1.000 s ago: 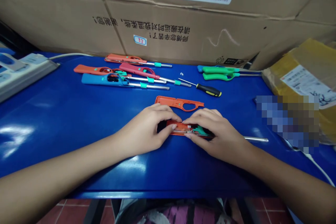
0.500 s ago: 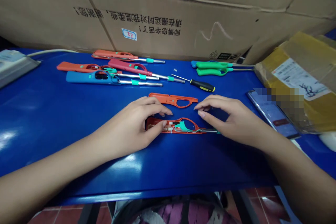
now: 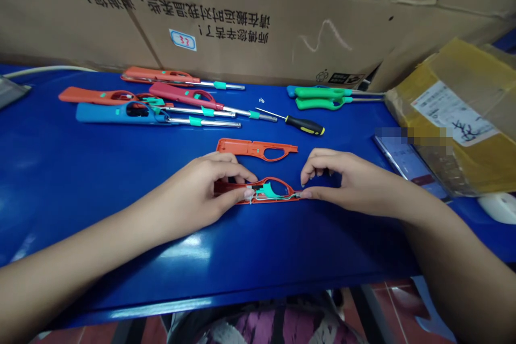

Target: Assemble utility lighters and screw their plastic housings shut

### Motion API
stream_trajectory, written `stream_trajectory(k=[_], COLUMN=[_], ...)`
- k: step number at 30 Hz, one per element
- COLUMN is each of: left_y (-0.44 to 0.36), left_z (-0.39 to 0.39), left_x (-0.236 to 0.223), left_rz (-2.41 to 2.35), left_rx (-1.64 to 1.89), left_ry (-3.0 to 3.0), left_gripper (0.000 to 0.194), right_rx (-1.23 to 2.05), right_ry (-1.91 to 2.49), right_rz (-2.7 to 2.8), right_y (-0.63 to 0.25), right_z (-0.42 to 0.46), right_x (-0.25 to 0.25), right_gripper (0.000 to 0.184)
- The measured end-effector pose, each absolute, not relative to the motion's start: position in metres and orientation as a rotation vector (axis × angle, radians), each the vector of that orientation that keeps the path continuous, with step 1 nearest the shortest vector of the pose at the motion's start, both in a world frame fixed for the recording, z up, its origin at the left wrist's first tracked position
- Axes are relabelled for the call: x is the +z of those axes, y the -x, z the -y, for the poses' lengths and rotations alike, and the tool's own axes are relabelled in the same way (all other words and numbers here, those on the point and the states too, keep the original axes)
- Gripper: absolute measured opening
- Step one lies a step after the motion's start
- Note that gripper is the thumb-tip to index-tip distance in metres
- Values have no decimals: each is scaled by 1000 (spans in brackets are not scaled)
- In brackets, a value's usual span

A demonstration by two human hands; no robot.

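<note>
An opened long-nosed lighter [image 3: 274, 199] lies before me on the blue table, its orange-red half-shell exposing a green trigger, a white wire and a metal tube. My left hand [image 3: 213, 188] is closed over the handle end, thumb on the inner parts and fingertips along the far edge. At the tube end is my right hand [image 3: 342, 183], fingers curled, with a gap between them and the thumb. That thumb touches the tube near the shell; the hand hides the rest of the tube. Just beyond lies the loose orange cover half [image 3: 242, 147].
A black and yellow screwdriver [image 3: 308, 126] lies behind the cover, near tiny white pieces. Several lighters, including a blue one [image 3: 105, 113], lie back left; green ones [image 3: 320, 102] back right. A phone [image 3: 407, 166] and taped parcel [image 3: 451, 113] are right. A large carton [image 3: 226, 54] lines the back.
My right hand has moved its thumb in to the tube beside the shell. My left thumb stays on the lighter's inner parts. The whole view has shifted slightly.
</note>
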State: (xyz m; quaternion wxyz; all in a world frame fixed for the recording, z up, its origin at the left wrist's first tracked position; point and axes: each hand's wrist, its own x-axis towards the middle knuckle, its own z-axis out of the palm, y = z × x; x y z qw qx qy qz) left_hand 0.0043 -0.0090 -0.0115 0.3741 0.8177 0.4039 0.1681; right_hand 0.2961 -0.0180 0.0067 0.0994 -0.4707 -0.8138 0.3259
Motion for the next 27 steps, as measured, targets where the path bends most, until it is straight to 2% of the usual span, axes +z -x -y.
stream_trajectory(k=[8,17,22,24,27], left_y=[-3,-4,-1,2,9], left_z=[5,3,1,-2,-10], left_x=[-8,-6,-1,2,-1], left_rz=[-1017,-1030,-1018,-1054,-1157], left_rx=[382,331,464,581,751], left_ry=[-2006,-1996,-2027,-2055,-2263], left_gripper=[23,25,24,24,30], right_rx=[984,1012,1003,857,461], right_ry=[1366,1458,1471,1478,1451], right_rz=[2376,2355,2279,2185,2175], right_y=[-292,-289,-288,-286,-286], right_z=[17,18,20,19,16], right_x=[5,6,9,5,-6], right_gripper=[13,25,17,16,20])
